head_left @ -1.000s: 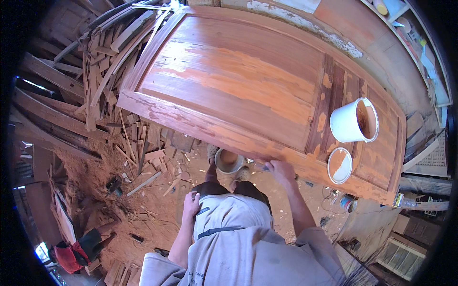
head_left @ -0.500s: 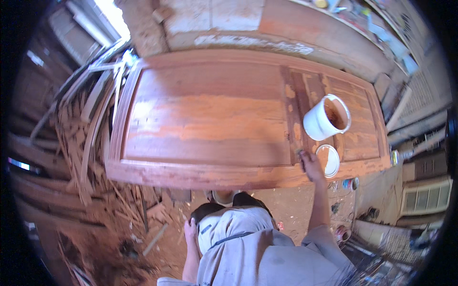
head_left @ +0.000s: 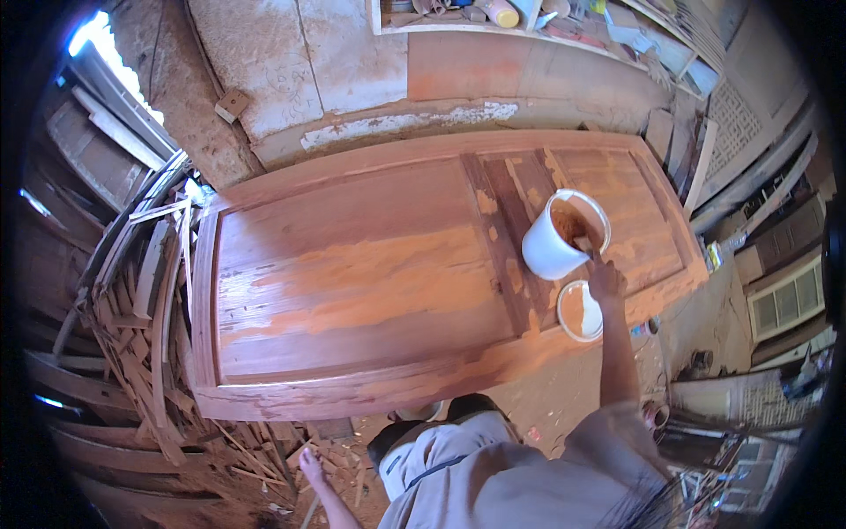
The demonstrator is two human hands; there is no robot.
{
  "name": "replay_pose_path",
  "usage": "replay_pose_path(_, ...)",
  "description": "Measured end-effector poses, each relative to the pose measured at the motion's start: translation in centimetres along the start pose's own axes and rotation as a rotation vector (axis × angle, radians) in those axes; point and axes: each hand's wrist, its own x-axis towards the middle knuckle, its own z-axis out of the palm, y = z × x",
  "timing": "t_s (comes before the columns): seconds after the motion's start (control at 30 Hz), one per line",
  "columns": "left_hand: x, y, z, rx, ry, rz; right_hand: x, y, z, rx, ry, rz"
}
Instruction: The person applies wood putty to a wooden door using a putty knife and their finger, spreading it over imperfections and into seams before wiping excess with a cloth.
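A large brown wooden door panel (head_left: 352,203) with raised frames lies flat before me, streaked with orange-brown coating. On its right part stands a white bucket (head_left: 548,245), tilted in my view, with orange-brown paste (head_left: 571,220) inside. My right hand (head_left: 606,282) is at the bucket's near right rim, fingers closed round a slim tool whose end reaches into the bucket; its exact kind is hard to make out. Just below the bucket lies a round white lid (head_left: 571,310) smeared with orange. My left hand (head_left: 311,465) hangs beside my left leg, empty, with fingers loosely apart.
Scrap wood (head_left: 141,353) is heaped along the left side. Behind the door rises a wall with a cluttered shelf (head_left: 564,35). Small cans (head_left: 648,327) stand on the floor at the right, near a white louvred frame (head_left: 787,304).
My right hand has moved from beside the lid up to the bucket's rim, its tool now inside. My left hand has swung out from my thigh. The view has turned and shifted.
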Motion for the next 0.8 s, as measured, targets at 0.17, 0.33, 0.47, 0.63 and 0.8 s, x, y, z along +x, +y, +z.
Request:
replay_pose_path(0.17,-5.5,-5.8,2.8,-0.204,0.164,-0.167,1.7,1.5,-2.7,0.073,-0.091,-0.054)
replay_pose_path(0.33,-15.8,-10.9,11.4,0.409,-0.135,-0.111,5.4,1.9,-6.4,0.169,-0.195,-0.257)
replay_pose_path(0.47,-22.8,-7.5,18.9,0.589,-0.217,-0.006,10.6,0.7,-5.6,0.173,-0.207,-0.398)
replay_pose_path(0.63,-20.4,-3.5,19.2,0.335,-0.227,0.090,15.5,-1.7,-1.9,0.135,-0.099,-0.534)
replay_pose_path(0.8,-17.3,-1.6,18.9,0.006,-0.044,-0.128,15.9,-2.6,0.2,0.049,-0.012,-0.620)
